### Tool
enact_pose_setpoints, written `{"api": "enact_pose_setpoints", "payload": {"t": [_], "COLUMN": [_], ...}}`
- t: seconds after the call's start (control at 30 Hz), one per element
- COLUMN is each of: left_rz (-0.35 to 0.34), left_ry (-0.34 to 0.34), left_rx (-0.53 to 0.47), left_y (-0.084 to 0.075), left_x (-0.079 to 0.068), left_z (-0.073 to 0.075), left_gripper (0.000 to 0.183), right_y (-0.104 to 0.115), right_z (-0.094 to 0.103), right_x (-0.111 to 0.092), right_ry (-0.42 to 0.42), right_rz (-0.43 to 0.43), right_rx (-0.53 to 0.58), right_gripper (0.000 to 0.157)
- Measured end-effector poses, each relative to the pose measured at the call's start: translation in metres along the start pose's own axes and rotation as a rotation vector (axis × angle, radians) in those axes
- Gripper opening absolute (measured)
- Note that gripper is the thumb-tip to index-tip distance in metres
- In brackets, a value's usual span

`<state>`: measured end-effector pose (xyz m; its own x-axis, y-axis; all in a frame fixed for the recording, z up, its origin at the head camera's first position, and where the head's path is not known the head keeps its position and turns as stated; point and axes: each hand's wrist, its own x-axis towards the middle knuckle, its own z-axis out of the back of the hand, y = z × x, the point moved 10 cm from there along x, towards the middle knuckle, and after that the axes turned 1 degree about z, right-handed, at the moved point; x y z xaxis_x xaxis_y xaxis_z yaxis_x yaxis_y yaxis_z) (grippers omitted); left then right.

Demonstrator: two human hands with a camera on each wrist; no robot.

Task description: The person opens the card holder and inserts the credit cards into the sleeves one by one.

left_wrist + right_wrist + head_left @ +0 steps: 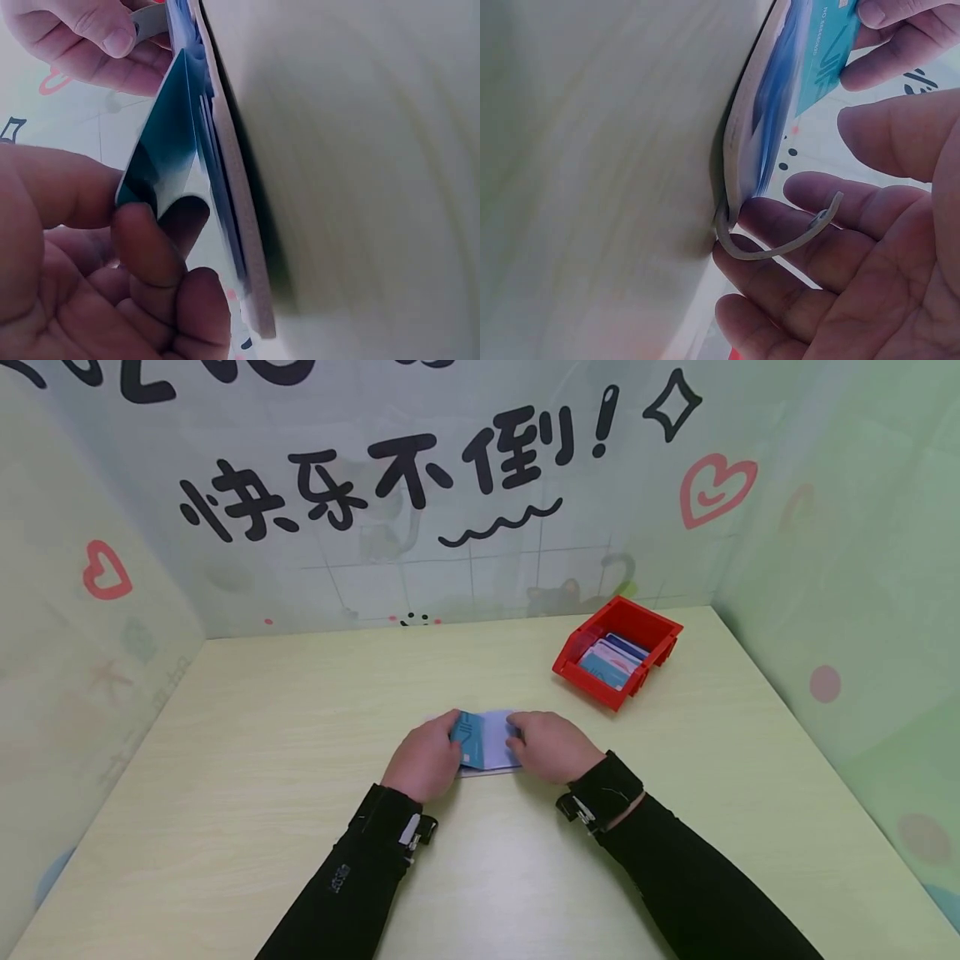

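My left hand [426,762] pinches a teal card [468,739] between thumb and finger. In the left wrist view the card [161,142] stands tilted, its far edge against the clear sleeves of an open card holder [238,202]. This holder [498,743] lies on the table with pale, lilac-looking pages up. At its right end is my right hand [555,747], with fingertips touching the edge and thumb apart. A curved snap strap [757,255] sticks out from the holder across those fingers. Whether the card's edge is inside a sleeve I cannot tell.
A red bin [588,682] stands at the back right of the table [262,760], with several cards [611,660] in it. Printed cloth walls [450,585] rise behind the table and along both sides.
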<state>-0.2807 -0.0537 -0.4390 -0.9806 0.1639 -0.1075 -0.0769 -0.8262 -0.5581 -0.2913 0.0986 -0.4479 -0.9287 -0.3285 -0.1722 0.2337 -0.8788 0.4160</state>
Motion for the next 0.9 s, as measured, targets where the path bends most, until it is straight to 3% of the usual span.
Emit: {"api": "enact_pose_setpoints", "payload": {"t": [0.27, 0.9], "left_rz": [0.007, -0.024], "left_ry": [-0.037, 0.023], "left_rx": [-0.01, -0.012], "left_y": [0.0, -0.0026], "left_x": [0.0009, -0.0015], "left_z": [0.0031, -0.0031], "left_gripper": [0.049, 0.051], "right_y": [0.0014, 0.0011], "right_z": [-0.0003, 0.0004], "right_x": [-0.0005, -0.0002], "right_ry": [0.011, -0.006], "right_rz": [0.009, 0.023], "right_rx": [-0.008, -0.028], "right_gripper": [0.055, 0.051]}}
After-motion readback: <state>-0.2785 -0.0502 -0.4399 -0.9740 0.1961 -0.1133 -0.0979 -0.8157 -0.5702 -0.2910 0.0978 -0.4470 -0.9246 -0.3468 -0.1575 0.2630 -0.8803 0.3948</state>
